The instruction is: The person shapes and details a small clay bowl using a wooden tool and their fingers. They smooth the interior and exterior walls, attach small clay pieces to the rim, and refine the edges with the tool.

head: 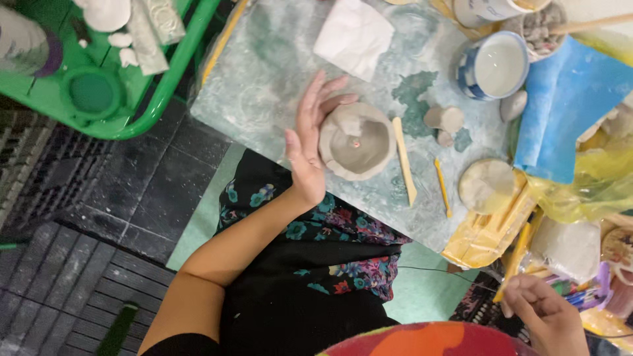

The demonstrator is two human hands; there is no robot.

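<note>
Clay bowl (357,140): sitting at the centre of the frame on the mottled work board (264,79), mouth up, wall uneven and grey (wet, by the look of it).
Left hand (310,142): cupping the bowl's left side, palm against the wall, fingers spread and curling over the upper rim; half open, bracing rather than gripping, judged to be steadying the soft wall.
Right hand (544,313): working at the lower right of the frame, well apart from the bowl, fingers bunched among the bags and tools; whether it is holding anything cannot be told.
Wooden stick (403,160): lying just right of the bowl, within easy reach.
Yellow tool (442,188): lying further right, near the flat clay disc (486,185).
Cup (494,65): standing at the upper right, blue and white (contents pale).
Green tray (99,92): occupying the upper left, off the board.
</note>
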